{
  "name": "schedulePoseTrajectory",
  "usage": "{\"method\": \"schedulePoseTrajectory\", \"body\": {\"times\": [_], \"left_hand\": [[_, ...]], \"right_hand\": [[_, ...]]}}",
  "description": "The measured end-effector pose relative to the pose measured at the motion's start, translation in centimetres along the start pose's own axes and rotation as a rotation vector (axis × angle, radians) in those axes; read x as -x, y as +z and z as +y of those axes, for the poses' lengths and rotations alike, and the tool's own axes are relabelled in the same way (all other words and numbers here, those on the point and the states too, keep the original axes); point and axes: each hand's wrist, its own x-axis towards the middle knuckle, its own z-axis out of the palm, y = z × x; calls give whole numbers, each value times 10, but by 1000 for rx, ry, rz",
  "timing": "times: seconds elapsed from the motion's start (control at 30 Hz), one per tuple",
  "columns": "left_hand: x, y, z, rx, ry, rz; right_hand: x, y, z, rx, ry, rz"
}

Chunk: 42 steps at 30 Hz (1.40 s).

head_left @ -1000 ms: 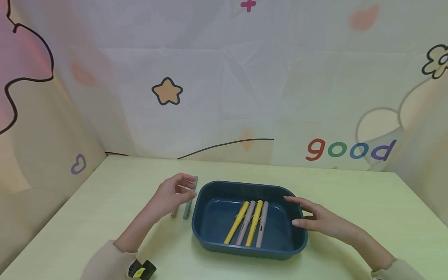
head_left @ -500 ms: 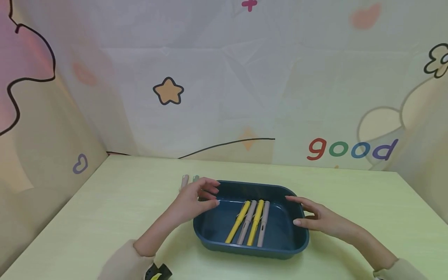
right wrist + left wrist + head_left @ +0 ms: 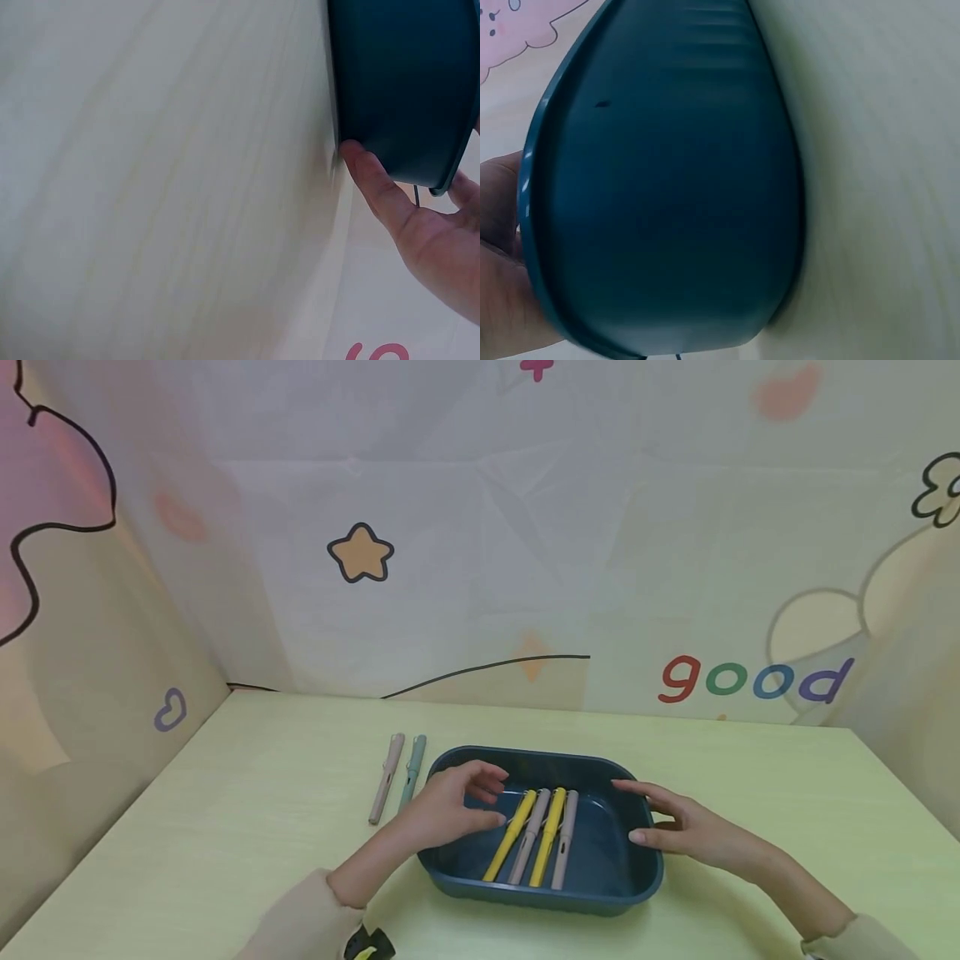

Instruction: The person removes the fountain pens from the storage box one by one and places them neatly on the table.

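Observation:
A dark blue plastic tub [image 3: 525, 900] stands on the table. Inside lie a yellow pen [image 3: 510, 837], a grey pen [image 3: 529, 837], a second yellow pen [image 3: 548, 838] and a second grey pen [image 3: 566, 840], side by side. My left hand [image 3: 453, 806] reaches over the tub's left rim, fingers loosely bent and holding nothing, its thumb tip close to the leftmost yellow pen. With my right hand [image 3: 693, 835] I hold the tub's right end, thumb over the rim; in the right wrist view a finger [image 3: 382, 187] touches its outer wall.
Left of the tub, a pinkish-grey pen [image 3: 386, 779] and a teal pen [image 3: 412, 771] lie on the pale table [image 3: 285, 793]; my left forearm covers the teal pen's near end. A printed cloth [image 3: 480, 552] rises behind the table.
My left hand has moved right, from beside the teal pen to over the tub's inside. That uncovers the two pens on the left. The right hand stays at the tub's right end.

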Motion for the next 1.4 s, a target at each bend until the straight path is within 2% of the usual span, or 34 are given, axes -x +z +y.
{"method": "schedulePoseTrajectory", "body": {"times": [0.23, 0.57, 0.73, 0.97, 1.2, 1.4], "left_hand": [[-7, 10, 0, -55, -56, -72], [-11, 20, -3, -137, -161, -126], [-15, 23, -4, -190, -176, -163], [-19, 26, -4, -251, -199, -193], [-20, 30, 0, -397, -203, -205], [-21, 33, 2, -395, -257, -195]], "right_hand": [[0, -1, -1, 9, 4, -2], [0, 1, -4, 7, 0, 6], [0, 1, -2, 3, 13, 7], [0, 0, -3, -30, -5, -12], [2, 1, -1, 5, 8, 8], [1, 1, -3, 4, -1, 1]]}}
